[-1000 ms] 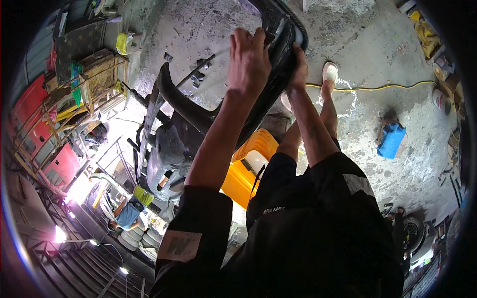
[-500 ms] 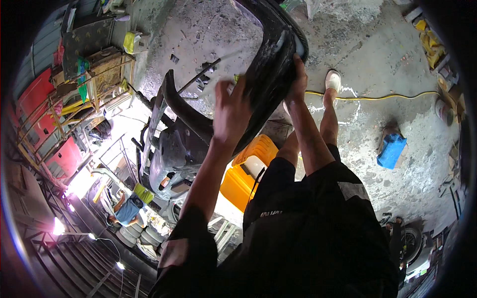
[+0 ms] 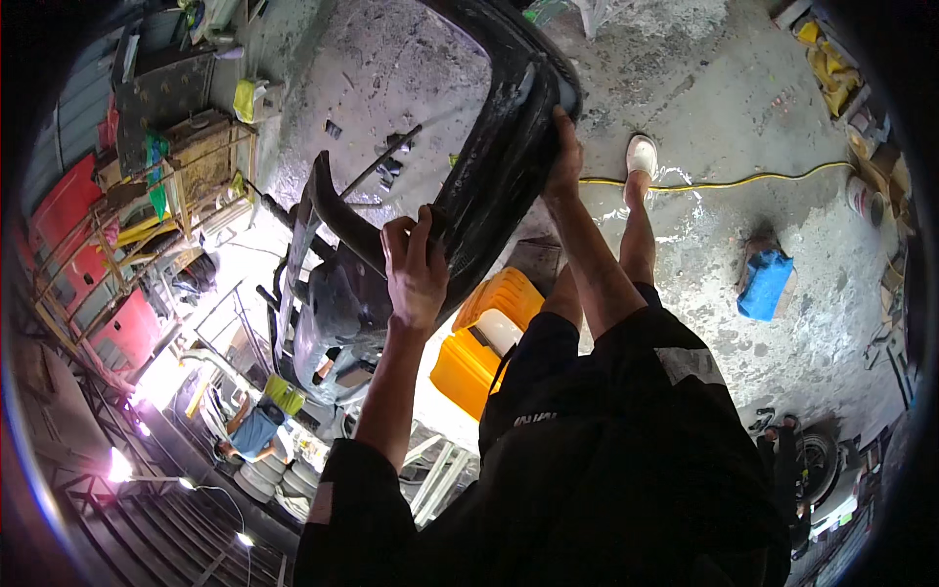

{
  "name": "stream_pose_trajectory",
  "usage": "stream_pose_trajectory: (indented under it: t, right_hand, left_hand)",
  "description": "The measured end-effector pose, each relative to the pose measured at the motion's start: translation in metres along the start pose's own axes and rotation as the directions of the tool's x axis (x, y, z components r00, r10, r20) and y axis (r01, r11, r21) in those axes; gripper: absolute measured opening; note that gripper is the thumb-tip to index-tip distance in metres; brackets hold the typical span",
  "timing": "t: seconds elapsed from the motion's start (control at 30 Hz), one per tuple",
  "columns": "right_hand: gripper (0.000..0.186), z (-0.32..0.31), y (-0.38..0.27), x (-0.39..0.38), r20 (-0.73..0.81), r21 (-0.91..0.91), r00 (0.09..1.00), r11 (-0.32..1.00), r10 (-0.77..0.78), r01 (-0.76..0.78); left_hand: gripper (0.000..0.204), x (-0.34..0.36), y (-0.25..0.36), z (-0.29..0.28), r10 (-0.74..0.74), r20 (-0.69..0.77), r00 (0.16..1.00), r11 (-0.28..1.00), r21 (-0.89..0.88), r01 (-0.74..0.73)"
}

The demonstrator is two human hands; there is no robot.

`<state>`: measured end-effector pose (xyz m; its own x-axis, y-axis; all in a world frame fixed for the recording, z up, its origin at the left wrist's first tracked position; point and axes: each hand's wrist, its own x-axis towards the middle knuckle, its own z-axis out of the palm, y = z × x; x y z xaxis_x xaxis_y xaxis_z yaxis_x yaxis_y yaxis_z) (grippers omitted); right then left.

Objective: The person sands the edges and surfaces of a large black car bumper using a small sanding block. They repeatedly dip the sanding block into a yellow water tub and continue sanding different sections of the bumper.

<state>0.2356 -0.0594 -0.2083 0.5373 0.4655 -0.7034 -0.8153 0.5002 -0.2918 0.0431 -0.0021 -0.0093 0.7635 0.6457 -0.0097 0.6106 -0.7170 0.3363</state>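
Note:
A long black car bumper (image 3: 501, 147) slants across the upper middle, scuffed with pale dusty marks; its far end runs out of the picture. My right hand (image 3: 564, 166) grips its right edge, thumb laid along the top. My left hand (image 3: 416, 266) is on the left side of the bumper's near part, its fingers bent and closed together. A small dark patch shows at those fingertips, and I cannot make out whether it is a held thing or part of the bumper. Beneath, a curved black trim piece (image 3: 344, 217) sticks up beside other dark parts.
A yellow-orange plastic bin (image 3: 469, 372) stands close by my legs. A yellow cable (image 3: 743, 179) crosses the concrete floor near my light shoe (image 3: 641, 155). To the right lies a blue bundle (image 3: 766, 284). Red panels (image 3: 73, 215) lean on a rack at left; a person (image 3: 254, 430) is lower left.
My left hand has come down and left along the bumper, its fingers no longer blurred. My right hand keeps its grip; the whole view has shifted slightly.

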Motion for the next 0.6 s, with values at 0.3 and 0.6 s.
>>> stream_pose_trajectory:
  t: [0.3,0.6]
  right_hand:
    - [0.06,-0.004,-0.003,-0.005,-0.065,-0.112,0.997,0.993,-0.029,0.021]
    - [0.063,0.008,-0.002,-0.012,-0.047,-0.073,0.997,0.995,0.061,-0.065]
  left_hand:
    - [0.046,0.039,0.016,0.028,0.073,-0.028,0.997,0.996,0.052,-0.071]
    - [0.051,0.099,0.035,0.043,0.117,-0.019,0.993,0.993,0.022,-0.117]
